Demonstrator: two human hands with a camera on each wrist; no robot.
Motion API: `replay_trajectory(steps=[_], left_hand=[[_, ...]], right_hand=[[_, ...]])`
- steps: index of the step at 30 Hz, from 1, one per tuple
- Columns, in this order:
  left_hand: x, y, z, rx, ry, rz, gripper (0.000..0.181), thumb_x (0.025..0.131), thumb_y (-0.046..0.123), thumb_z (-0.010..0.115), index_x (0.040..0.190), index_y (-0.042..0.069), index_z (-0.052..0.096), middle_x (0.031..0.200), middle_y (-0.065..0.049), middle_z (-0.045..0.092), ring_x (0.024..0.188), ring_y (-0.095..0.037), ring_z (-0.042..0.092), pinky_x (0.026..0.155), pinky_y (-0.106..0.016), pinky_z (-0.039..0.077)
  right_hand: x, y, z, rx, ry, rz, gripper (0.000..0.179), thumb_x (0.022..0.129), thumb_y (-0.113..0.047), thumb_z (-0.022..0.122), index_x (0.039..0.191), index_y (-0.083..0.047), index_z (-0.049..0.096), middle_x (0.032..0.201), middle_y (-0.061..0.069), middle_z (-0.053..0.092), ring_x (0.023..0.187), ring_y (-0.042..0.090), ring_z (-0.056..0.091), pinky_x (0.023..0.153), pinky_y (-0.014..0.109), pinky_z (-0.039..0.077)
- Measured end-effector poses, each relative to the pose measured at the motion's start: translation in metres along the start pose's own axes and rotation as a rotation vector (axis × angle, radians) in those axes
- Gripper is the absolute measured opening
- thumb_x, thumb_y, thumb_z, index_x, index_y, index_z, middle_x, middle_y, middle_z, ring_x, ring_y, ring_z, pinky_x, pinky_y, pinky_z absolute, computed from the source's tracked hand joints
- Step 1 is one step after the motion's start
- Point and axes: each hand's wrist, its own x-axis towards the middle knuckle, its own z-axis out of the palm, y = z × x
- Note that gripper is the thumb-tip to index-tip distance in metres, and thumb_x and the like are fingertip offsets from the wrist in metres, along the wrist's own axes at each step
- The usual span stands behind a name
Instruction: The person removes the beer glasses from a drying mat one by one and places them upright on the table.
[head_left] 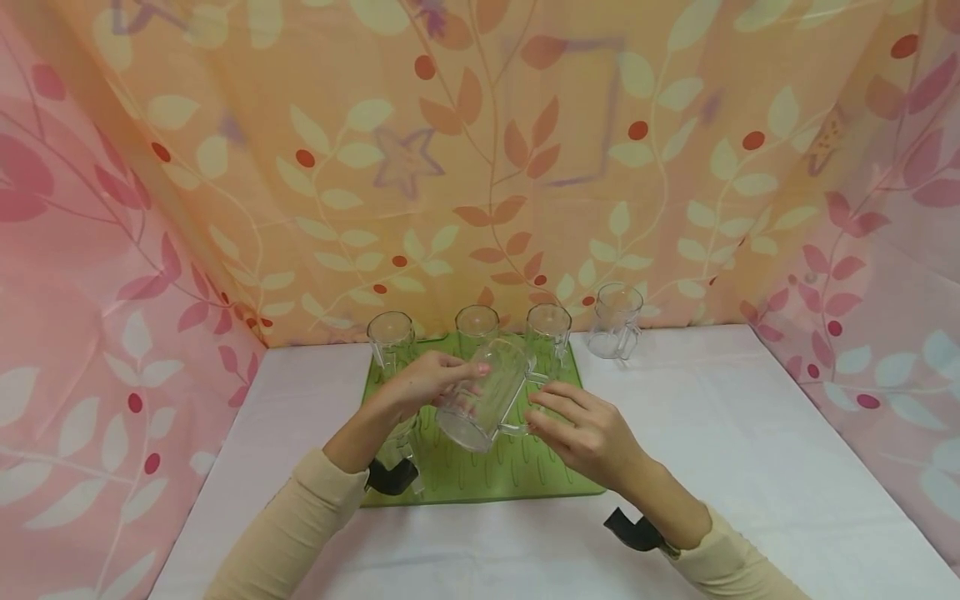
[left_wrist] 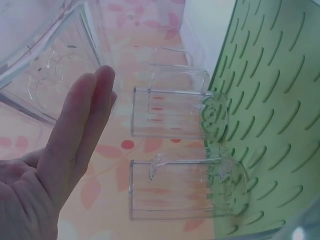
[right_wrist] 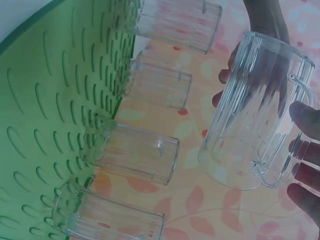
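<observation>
A clear glass mug [head_left: 491,400] hangs tilted above the green mat [head_left: 510,479], between both hands. My left hand [head_left: 426,382] grips its body from the left, thumb in front and fingers behind. On the other side my right hand [head_left: 592,429] holds the mug's handle, thumb and fingertips around it. In the right wrist view the held mug [right_wrist: 250,115] looks empty, with the left hand seen through its wall. Its handle points to the right hand. The left wrist view shows only part of this mug [left_wrist: 47,75] beside the left fingers.
Along the mat's back edge stand a left glass mug [head_left: 391,333], a middle one [head_left: 477,323] and a right one [head_left: 548,325]. Under the left wrist another mug [head_left: 405,454] is partly hidden. A further mug [head_left: 617,321] stands on the white table [head_left: 712,433], right of the mat.
</observation>
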Motion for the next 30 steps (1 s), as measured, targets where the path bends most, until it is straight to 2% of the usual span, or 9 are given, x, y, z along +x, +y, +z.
replay_trajectory(steps=[10,16,21,26,30], left_hand=[[-0.002,-0.001,0.001,-0.026,0.025,0.014,0.054,0.094,0.038,0.062,0.129,-0.004,0.059,0.113,-0.018,0.070,0.078,-0.019,0.074,0.075,-0.032,0.060],[-0.004,-0.002,0.001,-0.019,0.061,0.027,0.052,0.094,0.037,0.062,0.128,-0.003,0.059,0.113,-0.016,0.069,0.081,-0.015,0.071,0.079,-0.034,0.059],[-0.008,-0.003,0.003,-0.037,0.092,0.042,0.052,0.094,0.036,0.062,0.129,-0.002,0.059,0.119,-0.017,0.067,0.087,-0.018,0.071,0.086,-0.038,0.058],[-0.011,-0.006,0.006,-0.050,0.120,0.072,0.056,0.094,0.033,0.064,0.135,-0.004,0.052,0.127,-0.021,0.063,0.093,-0.025,0.072,0.090,-0.041,0.057],[-0.012,-0.007,0.009,-0.079,0.137,0.072,0.063,0.092,0.032,0.067,0.140,-0.004,0.047,0.131,-0.021,0.062,0.093,-0.023,0.072,0.094,-0.041,0.056]], right_hand=[[-0.004,0.000,-0.001,0.046,-0.008,0.071,0.024,0.099,-0.027,0.058,0.094,-0.011,0.075,0.100,0.009,0.073,0.095,0.028,0.066,0.075,0.036,0.060],[-0.007,0.002,-0.002,0.147,0.022,0.155,0.030,0.096,-0.035,0.060,0.098,-0.009,0.075,0.106,0.012,0.072,0.100,0.029,0.062,0.091,0.028,0.054],[-0.009,0.005,-0.002,0.212,0.023,0.198,0.033,0.094,-0.037,0.062,0.100,-0.007,0.074,0.107,0.013,0.070,0.101,0.028,0.061,0.101,0.019,0.046],[-0.009,0.008,-0.002,0.275,0.033,0.232,0.035,0.092,-0.037,0.064,0.103,-0.005,0.073,0.108,0.014,0.069,0.102,0.028,0.060,0.105,0.016,0.041],[-0.008,0.010,-0.003,0.315,0.045,0.267,0.035,0.091,-0.036,0.067,0.105,-0.005,0.073,0.109,0.013,0.070,0.101,0.027,0.060,0.104,0.016,0.041]])
